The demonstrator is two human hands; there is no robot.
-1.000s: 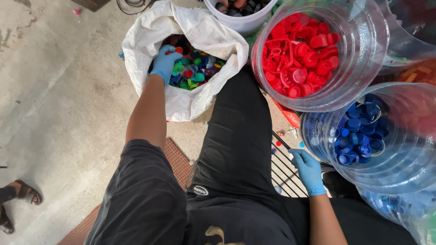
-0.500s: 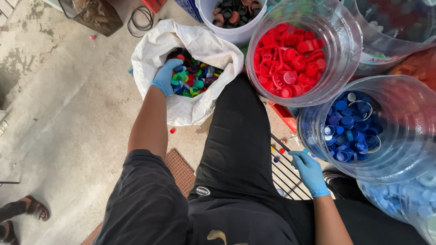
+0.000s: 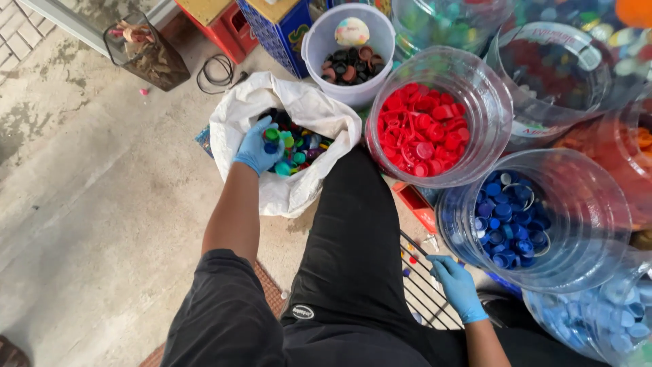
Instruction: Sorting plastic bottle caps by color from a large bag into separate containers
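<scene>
Now, starting at the far side, the left hand (image 3: 257, 148), in a blue glove, is plunged into the white woven plastic sack (image 3: 299, 197), which lies open on the concrete floor (image 3: 102, 224). Its fingers are curled down over the heap of mixed coloured plastic bottle caps (image 3: 299, 149), with a green cap just past the fingertips; whether they actually pinch one I cannot tell, since the knuckles hide the tips. Beyond the fingers stands a white plastic bucket (image 3: 319, 44) holding dark caps. Moving across, the person's black trouser leg (image 3: 350, 251) runs between the hands. Further over sits the clear round plastic tub of red caps (image 3: 490, 109), then the clear tub of blue caps (image 3: 598, 204). The right hand (image 3: 456, 285), gloved in blue too, hangs low beside the blue tub; its fingers are loosely bent and a little apart, gripping nothing I can see, tips just above a black wire rack (image 3: 428, 299).

To do this well, I'd judge, the left fingers should close on one cap at a time, not a fistful, and lift clear of the sack's folded rim so nothing spills. The free hand would do best steadying the matching tub.
</scene>
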